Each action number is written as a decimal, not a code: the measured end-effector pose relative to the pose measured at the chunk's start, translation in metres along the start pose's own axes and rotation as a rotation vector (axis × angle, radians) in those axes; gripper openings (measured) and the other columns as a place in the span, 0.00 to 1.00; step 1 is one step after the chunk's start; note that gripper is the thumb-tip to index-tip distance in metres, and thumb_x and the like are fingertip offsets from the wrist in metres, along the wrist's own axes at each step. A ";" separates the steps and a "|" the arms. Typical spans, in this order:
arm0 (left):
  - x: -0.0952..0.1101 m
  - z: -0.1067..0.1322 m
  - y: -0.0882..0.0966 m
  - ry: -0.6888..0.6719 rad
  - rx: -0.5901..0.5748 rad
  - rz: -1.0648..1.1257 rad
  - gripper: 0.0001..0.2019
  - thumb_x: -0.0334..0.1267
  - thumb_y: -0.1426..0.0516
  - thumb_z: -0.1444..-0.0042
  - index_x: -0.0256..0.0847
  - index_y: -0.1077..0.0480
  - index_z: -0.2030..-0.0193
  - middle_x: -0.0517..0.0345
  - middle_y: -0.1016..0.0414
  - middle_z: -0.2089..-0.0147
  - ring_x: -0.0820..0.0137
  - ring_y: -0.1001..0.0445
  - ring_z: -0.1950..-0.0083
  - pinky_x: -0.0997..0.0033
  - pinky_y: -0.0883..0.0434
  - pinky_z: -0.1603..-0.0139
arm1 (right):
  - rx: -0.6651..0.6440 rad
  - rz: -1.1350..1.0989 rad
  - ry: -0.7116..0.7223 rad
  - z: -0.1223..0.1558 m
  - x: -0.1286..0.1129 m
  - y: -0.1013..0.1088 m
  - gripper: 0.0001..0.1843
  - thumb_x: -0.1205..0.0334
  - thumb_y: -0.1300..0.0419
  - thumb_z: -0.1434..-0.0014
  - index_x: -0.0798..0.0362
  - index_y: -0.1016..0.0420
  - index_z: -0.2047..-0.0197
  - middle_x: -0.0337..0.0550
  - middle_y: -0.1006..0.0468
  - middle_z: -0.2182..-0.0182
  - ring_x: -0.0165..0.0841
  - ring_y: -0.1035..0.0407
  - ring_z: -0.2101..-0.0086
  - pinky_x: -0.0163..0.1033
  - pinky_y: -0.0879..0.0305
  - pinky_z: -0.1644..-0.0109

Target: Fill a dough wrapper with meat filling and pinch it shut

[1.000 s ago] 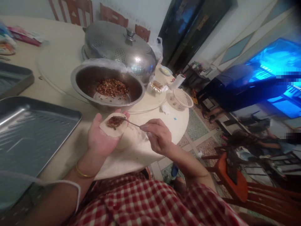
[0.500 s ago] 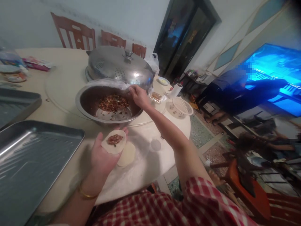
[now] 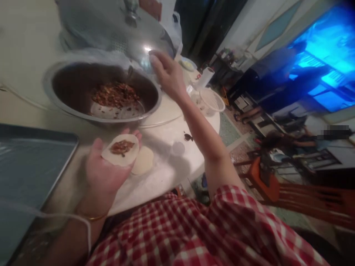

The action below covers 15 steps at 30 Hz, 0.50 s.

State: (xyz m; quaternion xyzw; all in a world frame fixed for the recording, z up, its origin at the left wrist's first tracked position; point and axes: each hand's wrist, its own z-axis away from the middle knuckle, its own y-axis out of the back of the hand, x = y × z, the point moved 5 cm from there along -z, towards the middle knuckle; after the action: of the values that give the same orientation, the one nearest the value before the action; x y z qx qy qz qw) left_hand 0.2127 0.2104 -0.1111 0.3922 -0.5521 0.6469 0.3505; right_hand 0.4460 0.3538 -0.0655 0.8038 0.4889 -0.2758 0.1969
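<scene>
My left hand [image 3: 104,173] lies palm up under a round dough wrapper [image 3: 108,157] and bears it. A small heap of brown chopped filling [image 3: 122,147] sits in the wrapper's middle. Another dough wrapper [image 3: 144,161] rests on the table beside that hand. My right hand [image 3: 169,75], its fingers curled together, is above the right rim of a large metal bowl [image 3: 158,98]; whatever is in its fingers I cannot make out. Loose chopped filling [image 3: 115,94] covers part of the bowl's bottom. A thin dark shape, perhaps a handle, shows at the bowl's far inner wall.
A metal tray [image 3: 36,159] takes up the table's left side. Behind the bowl stands a domed metal lid [image 3: 111,27]. A plastic basket [image 3: 212,99] and a white roll [image 3: 206,78] are at the right edge. A wooden chair [image 3: 266,181] and other people are beyond.
The view has tilted down and shifted, so the bowl appears larger and farther left. My right hand has lifted off the bowl's rim. My left hand still bears the filled wrapper.
</scene>
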 end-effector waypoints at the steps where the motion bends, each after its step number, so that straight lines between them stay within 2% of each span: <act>1: -0.001 0.004 -0.001 -0.007 -0.016 -0.024 0.32 0.51 0.58 0.29 0.23 0.39 0.33 0.28 0.22 0.47 0.52 0.19 0.46 0.58 0.17 0.54 | 0.074 -0.014 0.075 0.026 0.000 0.021 0.18 0.54 0.49 0.26 0.49 0.24 0.43 0.36 0.19 0.45 0.27 0.27 0.47 0.31 0.31 0.41; 3: -0.007 0.015 -0.002 -0.003 -0.022 -0.056 0.30 0.49 0.56 0.29 0.22 0.39 0.33 0.31 0.21 0.47 0.52 0.19 0.46 0.58 0.18 0.52 | 0.159 -0.005 0.170 0.091 0.000 0.054 0.22 0.45 0.52 0.27 0.46 0.21 0.48 0.39 0.17 0.50 0.29 0.25 0.51 0.37 0.30 0.41; 4: -0.011 0.021 -0.003 0.013 -0.013 -0.065 0.29 0.48 0.55 0.29 0.23 0.39 0.34 0.32 0.20 0.47 0.53 0.19 0.46 0.57 0.18 0.50 | 0.153 0.026 0.198 0.124 0.000 0.063 0.24 0.43 0.54 0.27 0.44 0.19 0.53 0.41 0.16 0.53 0.31 0.26 0.50 0.41 0.31 0.39; 6: -0.023 0.033 -0.005 0.064 0.007 -0.082 0.28 0.47 0.53 0.30 0.25 0.38 0.33 0.35 0.20 0.47 0.52 0.20 0.45 0.54 0.19 0.48 | 0.065 0.091 0.179 0.184 0.007 0.066 0.29 0.43 0.57 0.26 0.47 0.17 0.57 0.42 0.17 0.51 0.37 0.28 0.45 0.54 0.34 0.36; 8: -0.036 0.043 -0.009 0.101 0.027 -0.115 0.28 0.47 0.53 0.31 0.25 0.38 0.33 0.35 0.20 0.46 0.51 0.20 0.45 0.52 0.19 0.49 | -0.081 0.183 0.120 0.227 0.018 0.055 0.27 0.44 0.54 0.27 0.48 0.16 0.55 0.43 0.23 0.41 0.41 0.36 0.37 0.58 0.40 0.31; 11: -0.055 0.052 -0.013 0.128 0.069 -0.167 0.28 0.45 0.55 0.30 0.24 0.38 0.32 0.36 0.21 0.45 0.50 0.19 0.48 0.53 0.17 0.56 | -0.303 0.310 0.015 0.252 0.037 0.033 0.23 0.44 0.48 0.29 0.45 0.17 0.47 0.43 0.37 0.30 0.45 0.51 0.28 0.61 0.51 0.26; 15: -0.074 0.059 -0.015 0.159 0.093 -0.185 0.28 0.45 0.57 0.29 0.27 0.38 0.31 0.40 0.20 0.45 0.50 0.18 0.51 0.54 0.17 0.60 | -0.468 0.365 -0.060 0.243 0.047 0.016 0.24 0.41 0.50 0.29 0.42 0.18 0.45 0.40 0.47 0.25 0.48 0.61 0.25 0.66 0.60 0.24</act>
State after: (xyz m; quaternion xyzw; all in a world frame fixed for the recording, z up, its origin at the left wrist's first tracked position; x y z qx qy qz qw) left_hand 0.2658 0.1524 -0.1658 0.4048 -0.4533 0.6658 0.4329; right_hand 0.4167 0.2362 -0.2813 0.8026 0.3807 -0.1391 0.4376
